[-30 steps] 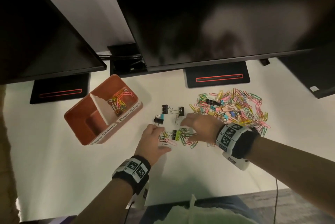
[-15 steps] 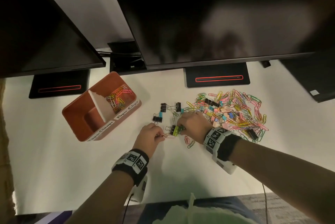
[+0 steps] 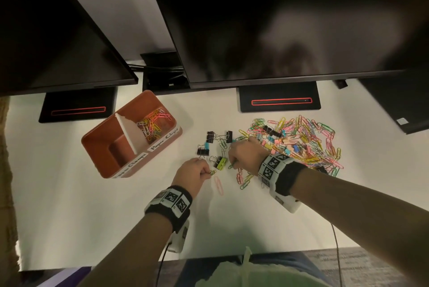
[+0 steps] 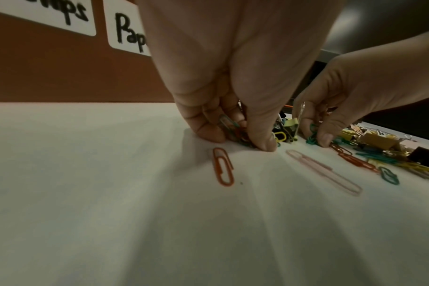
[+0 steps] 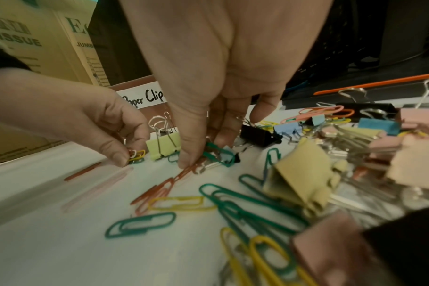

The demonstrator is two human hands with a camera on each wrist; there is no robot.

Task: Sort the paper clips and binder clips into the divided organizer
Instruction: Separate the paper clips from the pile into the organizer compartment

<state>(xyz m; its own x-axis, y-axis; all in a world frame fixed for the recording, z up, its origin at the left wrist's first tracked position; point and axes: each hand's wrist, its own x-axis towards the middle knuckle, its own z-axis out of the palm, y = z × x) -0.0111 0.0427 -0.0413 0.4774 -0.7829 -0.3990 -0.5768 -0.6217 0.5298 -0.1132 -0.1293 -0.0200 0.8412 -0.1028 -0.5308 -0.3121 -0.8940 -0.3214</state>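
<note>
From the head view, the organizer [image 3: 109, 145] sits on the desk [image 3: 92, 212] with paper clips [image 3: 152, 124] in its far compartment; right of it, well apart, lies the mixed pile [image 3: 301, 140], likely spread for picking. The left hand [image 3: 192, 171] works nearer the organizer than the right hand [image 3: 246, 153]. The left wrist view shows left fingers [image 4: 208, 131] curled, pinching a bunch of clips [image 4: 233, 127] against the desk, apparently gathering a handful. The right wrist view shows right fingers [image 5: 189, 152] pinching a green clip [image 5: 218, 154] beside a yellow binder clip [image 5: 163, 145].
</note>
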